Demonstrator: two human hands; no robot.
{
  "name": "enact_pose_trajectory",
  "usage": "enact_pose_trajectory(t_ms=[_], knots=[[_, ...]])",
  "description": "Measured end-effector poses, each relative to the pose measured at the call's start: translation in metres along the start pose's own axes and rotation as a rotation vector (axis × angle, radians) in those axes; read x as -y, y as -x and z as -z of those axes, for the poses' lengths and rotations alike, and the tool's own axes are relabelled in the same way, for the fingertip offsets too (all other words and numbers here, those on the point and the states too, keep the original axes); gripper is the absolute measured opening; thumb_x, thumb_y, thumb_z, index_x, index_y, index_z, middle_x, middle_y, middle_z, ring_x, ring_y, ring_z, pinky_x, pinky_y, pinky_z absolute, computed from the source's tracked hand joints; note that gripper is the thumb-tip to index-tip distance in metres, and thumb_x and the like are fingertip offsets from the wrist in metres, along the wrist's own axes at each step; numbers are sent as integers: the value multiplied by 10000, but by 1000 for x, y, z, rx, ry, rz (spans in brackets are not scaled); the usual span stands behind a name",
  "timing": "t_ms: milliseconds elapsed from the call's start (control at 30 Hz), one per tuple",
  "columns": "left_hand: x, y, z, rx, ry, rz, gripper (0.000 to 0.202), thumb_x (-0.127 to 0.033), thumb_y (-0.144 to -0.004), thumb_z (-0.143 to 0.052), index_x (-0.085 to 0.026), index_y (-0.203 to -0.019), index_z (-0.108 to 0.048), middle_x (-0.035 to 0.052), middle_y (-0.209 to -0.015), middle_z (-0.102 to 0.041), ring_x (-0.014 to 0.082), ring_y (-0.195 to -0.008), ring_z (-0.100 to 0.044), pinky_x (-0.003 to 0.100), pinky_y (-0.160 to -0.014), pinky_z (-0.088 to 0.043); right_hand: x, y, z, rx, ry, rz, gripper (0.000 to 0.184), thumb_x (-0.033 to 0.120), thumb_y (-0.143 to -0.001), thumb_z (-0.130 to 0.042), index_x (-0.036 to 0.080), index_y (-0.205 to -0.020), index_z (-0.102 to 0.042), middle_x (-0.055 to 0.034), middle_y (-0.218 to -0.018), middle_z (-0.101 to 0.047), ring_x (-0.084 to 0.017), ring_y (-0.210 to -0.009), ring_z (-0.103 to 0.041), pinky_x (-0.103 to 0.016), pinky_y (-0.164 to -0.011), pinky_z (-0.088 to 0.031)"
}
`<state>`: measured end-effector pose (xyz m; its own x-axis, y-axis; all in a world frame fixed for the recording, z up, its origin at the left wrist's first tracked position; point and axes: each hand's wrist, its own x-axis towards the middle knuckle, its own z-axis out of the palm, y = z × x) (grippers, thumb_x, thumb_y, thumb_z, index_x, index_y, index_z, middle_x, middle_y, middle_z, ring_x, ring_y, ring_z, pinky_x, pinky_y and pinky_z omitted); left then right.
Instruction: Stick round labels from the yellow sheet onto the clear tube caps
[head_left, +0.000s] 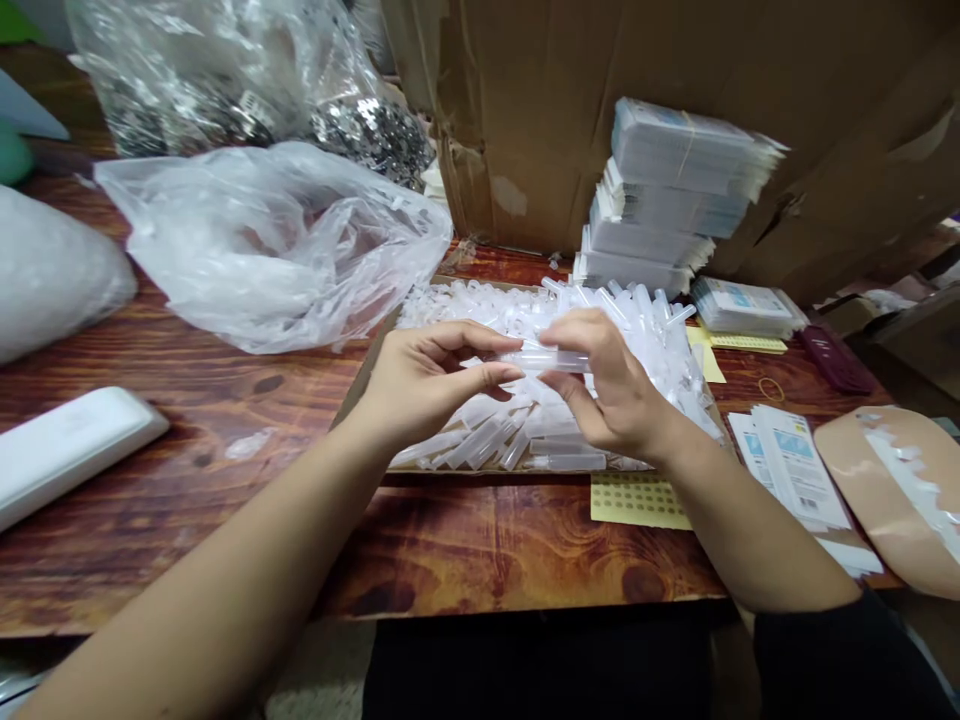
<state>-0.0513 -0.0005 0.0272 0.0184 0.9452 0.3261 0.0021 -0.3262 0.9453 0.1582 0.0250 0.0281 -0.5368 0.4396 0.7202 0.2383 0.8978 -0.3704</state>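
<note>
Tube (556, 361) spans pinching left hand (416, 380) and right hand (619, 390).

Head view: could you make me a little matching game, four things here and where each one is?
1. Translucent plastic tube
2. Oblong white case
3. Tall stack of white-and-blue printed cards
4. Shiny silver pieces

A. In front of brown cardboard
B. Inside clear plastic bag
C. Held by left hand and right hand
D. On reddish-brown wooden table, picture's left edge

Pairs: 1-C; 2-D; 3-A; 4-B
</note>
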Motion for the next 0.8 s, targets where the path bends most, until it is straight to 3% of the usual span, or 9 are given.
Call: enact_pose_trajectory(t_ms=[67,167,233,300,367,433,567,733,800], knots=[[-1,-1,0,16,46,47,285,-319,-604,-970,-186,-813,-831,37,-815,-795,140,-577,-720,257,-571,-663,1,-1,1,-6,0,27,206,247,-1043,-523,271,-1242,-478,-31,-1048,-617,-177,-929,-637,-341,-821,-566],[-2,-1,0,22,110,107,289,-305,-587,-977,-194,-811,-833,22,-766,-789,142,-598,-730,262,-620,-670,4,-2,4,-2,-3,-82,277,288,-1040,-549,273,-1296,-445,-23,-1020,-603,-167,-855,-633,-306,-716,-560],[-1,-2,2,28,136,149,300,-307,-581,-979,-201,-823,-836,19,-738,-786,153,-631,-745,273,-670,-674,6,-2,5,21,40,1,292,276,-1018,-574,269,-1289,-464,-47,-1069,-607,-190,-922,-634,-327,-748,-568],[2,-2,4,53,125,175,318,-319,-582,-977,-202,-843,-837,31,-752,-794,175,-669,-761,301,-702,-677,7,-2,6,44,86,77,150,226,-1033,-529,255,-1180,-527,-41,-1012,-626,-180,-897,-632,-319,-767,-562],[6,-3,6,75,86,175,337,-330,-585,-975,-200,-863,-837,49,-816,-809,195,-712,-772,333,-731,-680,7,-1,6,41,109,-15,87,224,-1060,-480,243,-1116,-544,-8,-878,-616,-146,-750,-608,-279,-685,-535],[7,-4,8,80,59,178,352,-354,-591,-971,-196,-875,-834,58,-840,-813,207,-733,-776,351,-748,-679,6,0,5,22,139,-87,118,293,-1047,-528,233,-1148,-543,-14,-877,-618,-150,-709,-588,-276,-619,-505],[5,-5,9,81,67,207,381,-414,-598,-967,-195,-878,-829,54,-800,-810,214,-728,-780,357,-760,-683,5,0,2,70,166,-35,141,282,-1022,-517,218,-1115,-603,-44,-889,-634,-175,-751,-575,-306,-650,-492],[-1,-5,10,155,-23,182,348,-450,-645,-942,-186,-830,-810,59,-820,-813,212,-738,-779,346,-756,-680,13,-4,1,142,-222,-529,282,410,-1054,-482,211,-875,-575,11,-750,-599,-131,-690,-563,-268,-669,-490],[-1,-5,12,196,-68,170,326,-429,-684,-917,-189,-875,-805,54,-845,-815,204,-757,-777,327,-755,-671,13,-3,-1,141,-217,-535,274,407,-1055,-481,213,-881,-566,13,-758,-599,-129,-696,-562,-265,-673,-488]])
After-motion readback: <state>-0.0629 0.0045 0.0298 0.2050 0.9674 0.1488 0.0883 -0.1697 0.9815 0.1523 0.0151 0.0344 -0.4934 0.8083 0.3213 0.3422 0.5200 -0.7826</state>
